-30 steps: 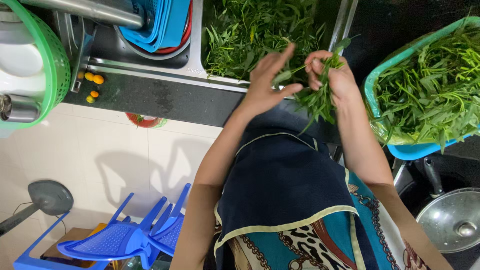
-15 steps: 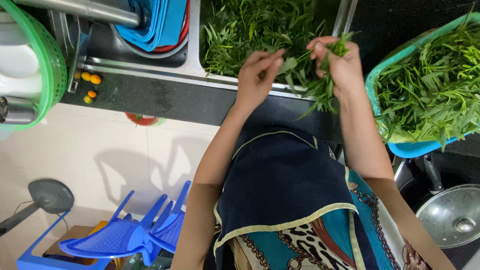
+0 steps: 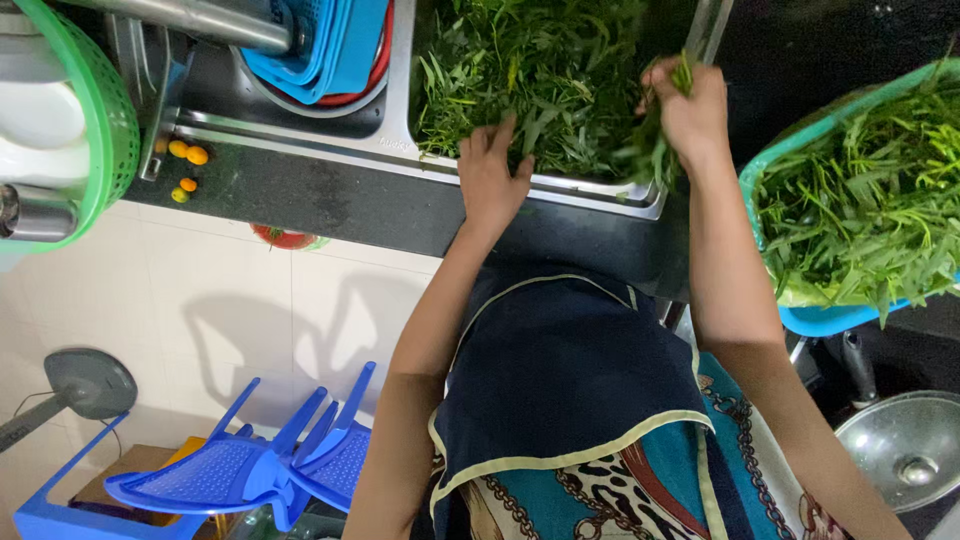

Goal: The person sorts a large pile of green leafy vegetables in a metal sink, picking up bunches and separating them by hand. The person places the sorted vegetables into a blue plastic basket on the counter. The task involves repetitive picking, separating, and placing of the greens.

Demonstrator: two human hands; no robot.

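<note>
My left hand point(image 3: 492, 176) reaches over the rim of the steel sink point(image 3: 560, 188), fingers spread and touching the pile of leafy green stems point(image 3: 530, 80) inside it. My right hand point(image 3: 690, 108) hovers over the sink's right side, closed around a small bunch of green stems point(image 3: 655, 150) that hangs down from the fist. A teal and blue basket point(image 3: 820, 318) heaped with more greens stands at the right.
A second sink basin holds stacked blue baskets point(image 3: 335, 45). Small orange fruits point(image 3: 185, 155) lie on the dark counter. A green basket with white dishes point(image 3: 70, 120) is at the left. Blue plastic stools point(image 3: 230, 470) and a steel bowl point(image 3: 900, 450) sit lower down.
Both hands moved up from in front of the counter to over the sink. My left hand let go of the stems and dropped onto the pile; my right hand kept its bunch.
</note>
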